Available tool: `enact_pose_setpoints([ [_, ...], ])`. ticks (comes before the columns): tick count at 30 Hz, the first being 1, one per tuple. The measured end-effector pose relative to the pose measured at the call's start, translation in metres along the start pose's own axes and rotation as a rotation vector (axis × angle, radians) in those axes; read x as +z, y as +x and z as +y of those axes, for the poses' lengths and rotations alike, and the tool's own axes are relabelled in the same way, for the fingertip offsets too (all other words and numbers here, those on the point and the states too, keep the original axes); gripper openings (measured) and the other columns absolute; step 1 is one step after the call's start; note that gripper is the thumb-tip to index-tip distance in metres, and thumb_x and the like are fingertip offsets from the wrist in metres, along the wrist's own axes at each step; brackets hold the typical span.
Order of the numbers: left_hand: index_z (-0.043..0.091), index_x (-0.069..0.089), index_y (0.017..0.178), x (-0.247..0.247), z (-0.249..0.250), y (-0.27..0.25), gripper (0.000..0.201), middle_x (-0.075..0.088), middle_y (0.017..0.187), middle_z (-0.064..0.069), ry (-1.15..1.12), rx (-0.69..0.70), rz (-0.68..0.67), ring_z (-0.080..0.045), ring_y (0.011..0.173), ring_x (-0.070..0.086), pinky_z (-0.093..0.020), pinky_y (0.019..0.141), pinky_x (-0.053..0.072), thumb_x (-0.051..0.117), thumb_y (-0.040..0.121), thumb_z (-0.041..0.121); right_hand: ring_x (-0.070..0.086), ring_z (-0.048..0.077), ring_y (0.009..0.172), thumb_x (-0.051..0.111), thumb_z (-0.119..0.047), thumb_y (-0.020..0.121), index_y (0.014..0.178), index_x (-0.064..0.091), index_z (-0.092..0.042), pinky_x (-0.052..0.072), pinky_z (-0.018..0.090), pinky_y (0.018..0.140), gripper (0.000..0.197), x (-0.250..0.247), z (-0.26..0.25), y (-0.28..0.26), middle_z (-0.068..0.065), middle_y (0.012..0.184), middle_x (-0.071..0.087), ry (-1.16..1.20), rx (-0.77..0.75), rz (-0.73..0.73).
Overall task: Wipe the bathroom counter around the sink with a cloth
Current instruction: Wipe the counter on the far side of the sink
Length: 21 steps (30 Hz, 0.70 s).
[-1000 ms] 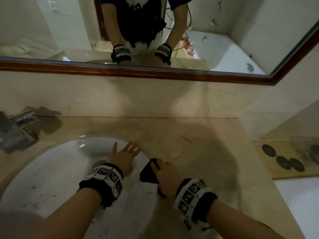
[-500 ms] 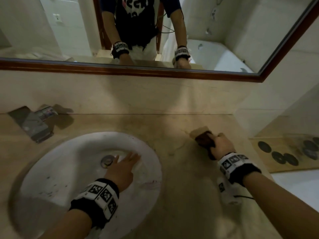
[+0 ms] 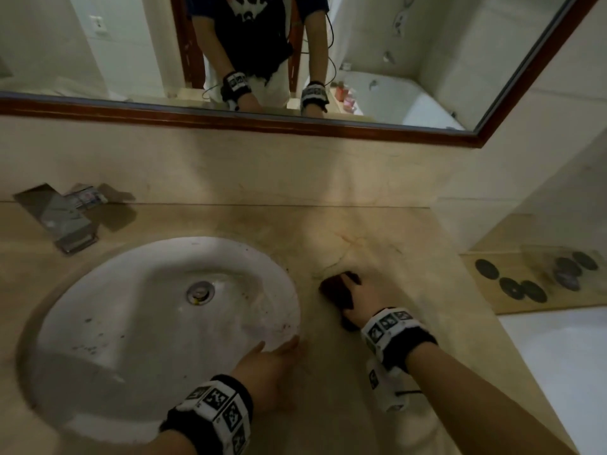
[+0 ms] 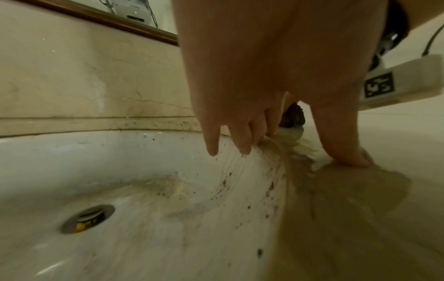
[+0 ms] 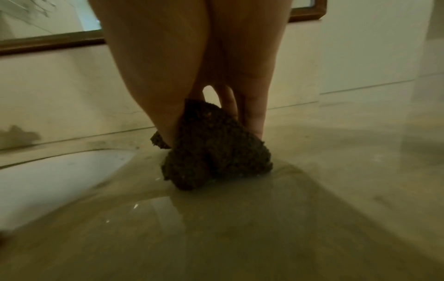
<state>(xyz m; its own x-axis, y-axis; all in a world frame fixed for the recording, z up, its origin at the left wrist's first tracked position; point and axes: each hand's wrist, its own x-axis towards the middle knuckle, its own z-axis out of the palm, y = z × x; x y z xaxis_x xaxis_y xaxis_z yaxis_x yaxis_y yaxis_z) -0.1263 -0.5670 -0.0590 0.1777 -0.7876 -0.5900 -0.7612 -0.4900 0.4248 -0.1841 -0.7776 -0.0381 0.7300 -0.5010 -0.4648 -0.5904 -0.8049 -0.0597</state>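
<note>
head view: right hand (image 3: 358, 300) presses cloth (image 3: 335, 287); left hand (image 3: 269, 366) flat.

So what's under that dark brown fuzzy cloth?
The dark brown fuzzy cloth lies on the shiny beige stone counter, held by the right hand. The patch beneath it is covered.

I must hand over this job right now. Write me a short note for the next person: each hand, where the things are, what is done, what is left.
Right hand: grips the dark cloth, bunched and pressed on the counter just right of the sink.
Left hand: holds nothing, fingers straight, resting on the sink's front right rim, thumb on the counter.
Done: the counter near the cloth looks wet and shiny in the right wrist view, so that patch appears wiped.
Left: probably the strip behind the sink, the left side by the faucet, and the front edge. Dark specks remain along the basin rim.
</note>
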Motion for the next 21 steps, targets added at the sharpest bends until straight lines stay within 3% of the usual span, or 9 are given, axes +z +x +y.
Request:
enact_pose_setpoints([
  [5, 0.027, 0.004, 0.151, 0.003, 0.007, -0.001, 0.088, 0.011, 0.160, 0.002, 0.135, -0.048, 0.051, -0.015, 0.147, 0.015, -0.038, 0.123, 0.003, 0.061, 0.086, 0.043, 0.041, 0.037, 0.123, 0.047, -0.022, 0.095, 0.145, 0.025, -0.017, 0.038, 0.038, 0.101, 0.056, 0.008, -0.038, -0.010, 0.019, 0.144, 0.030, -0.007, -0.119, -0.002],
  [9, 0.026, 0.033, 0.144, 0.010, 0.007, -0.001, 0.066, 0.040, 0.148, 0.001, 0.226, -0.107, 0.122, -0.020, 0.138, 0.035, -0.038, 0.122, 0.010, 0.056, 0.086, 0.046, 0.042, 0.035, 0.124, 0.045, -0.019, 0.095, 0.143, 0.028, -0.012, 0.036, 0.036, 0.102, 0.052, 0.020, -0.059, -0.018, 0.018, 0.143, 0.033, 0.074, -0.165, -0.029],
  [12, 0.030, 0.054, 0.130, 0.007, 0.006, -0.008, 0.038, 0.056, 0.135, 0.004, 0.142, -0.150, 0.228, -0.018, 0.125, 0.051, -0.033, 0.117, 0.024, 0.049, 0.092, 0.026, 0.043, 0.036, 0.125, 0.053, -0.017, 0.090, 0.144, 0.028, -0.015, 0.038, 0.038, 0.103, 0.059, 0.037, -0.074, -0.033, 0.016, 0.143, 0.031, 0.185, -0.193, -0.065],
  [14, 0.025, 0.059, 0.124, 0.004, 0.004, -0.009, 0.034, 0.059, 0.131, 0.003, 0.062, -0.234, 0.357, -0.017, 0.120, 0.055, -0.027, 0.107, 0.040, 0.043, 0.095, 0.015, 0.046, 0.037, 0.119, 0.054, -0.017, 0.088, 0.141, 0.031, -0.017, 0.043, 0.040, 0.101, 0.057, 0.045, -0.078, -0.040, 0.018, 0.139, 0.034, 0.203, -0.194, -0.061],
  [16, 0.022, 0.058, 0.122, 0.002, 0.007, -0.008, 0.035, 0.059, 0.128, 0.001, -0.001, -0.304, 0.466, -0.017, 0.115, 0.058, -0.026, 0.097, 0.047, 0.038, 0.095, 0.011, 0.047, 0.036, 0.114, 0.055, -0.017, 0.087, 0.136, 0.036, -0.015, 0.045, 0.038, 0.095, 0.052, 0.045, -0.076, -0.047, 0.019, 0.134, 0.039, 0.220, -0.205, -0.064],
  [19, 0.016, 0.056, 0.114, 0.005, 0.024, -0.002, 0.027, 0.059, 0.119, -0.003, -0.070, -0.337, 0.553, -0.020, 0.104, 0.059, -0.027, 0.087, 0.049, 0.036, 0.096, 0.015, 0.052, 0.030, 0.110, 0.057, -0.024, 0.089, 0.132, 0.043, -0.010, 0.041, 0.028, 0.082, 0.047, 0.029, -0.055, -0.059, 0.017, 0.122, 0.052, 0.332, -0.268, -0.163],
  [21, 0.014, 0.053, 0.116, 0.004, 0.037, -0.001, 0.025, 0.055, 0.120, -0.005, -0.073, -0.381, 0.588, -0.021, 0.107, 0.056, -0.028, 0.087, 0.047, 0.038, 0.096, 0.019, 0.056, 0.023, 0.096, 0.058, -0.035, 0.090, 0.135, 0.044, -0.013, 0.040, 0.027, 0.077, 0.052, 0.016, -0.031, -0.064, 0.017, 0.109, 0.060, 0.428, -0.249, -0.240],
])
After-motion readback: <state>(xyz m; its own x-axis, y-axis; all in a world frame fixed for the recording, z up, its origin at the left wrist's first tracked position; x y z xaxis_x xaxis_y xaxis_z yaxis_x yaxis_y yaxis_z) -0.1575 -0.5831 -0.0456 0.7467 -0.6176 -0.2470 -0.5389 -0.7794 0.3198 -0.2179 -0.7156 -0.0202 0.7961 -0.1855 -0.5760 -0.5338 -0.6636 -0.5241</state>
